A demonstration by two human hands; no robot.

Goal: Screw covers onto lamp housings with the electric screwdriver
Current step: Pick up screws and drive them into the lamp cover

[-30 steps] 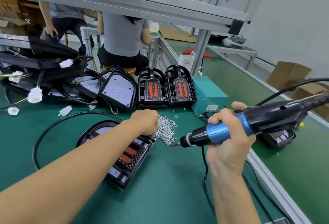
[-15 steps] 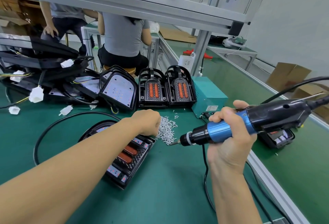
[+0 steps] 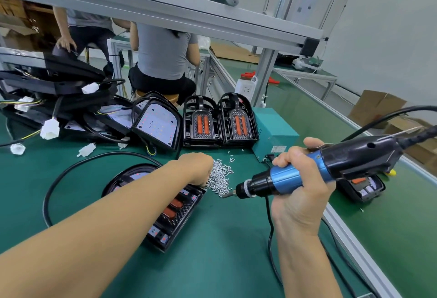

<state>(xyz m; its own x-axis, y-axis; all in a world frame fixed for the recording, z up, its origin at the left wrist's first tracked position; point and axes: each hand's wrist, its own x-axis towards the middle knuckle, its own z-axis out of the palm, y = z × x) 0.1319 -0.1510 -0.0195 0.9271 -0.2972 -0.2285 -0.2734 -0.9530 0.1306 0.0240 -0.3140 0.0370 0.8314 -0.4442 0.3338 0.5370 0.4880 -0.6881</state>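
On the green bench mat (image 3: 212,262) near us lies a lamp housing (image 3: 170,212) with its black cover on and two orange strips showing; our left forearm crosses it and hides much of its middle. Our left hand (image 3: 196,167) reaches to the near-left edge of the screw pile (image 3: 220,177) — we see only the back of the hand, so we cannot tell whether the fingertips are pinching a screw or are just curled into the pile. Our right hand (image 3: 300,179) is wrapped round the blue barrel of the electric screwdriver (image 3: 314,170), thumb on top, holding it nearly level with the bit pointing left at the right edge of the pile; the bit tip is too small to make out clearly. Its cable (image 3: 390,114) runs out of frame at the right.

Farther back stand two upright housings (image 3: 220,122) with orange inserts, a teal power box (image 3: 274,132) just right of them, and at far left a heap of black lamp parts (image 3: 71,98) with white connectors. Another housing (image 3: 361,186) sits at right, largely hidden behind the screwdriver. Beyond the bench frame, two seated people (image 3: 163,54) are cut off by the rail.
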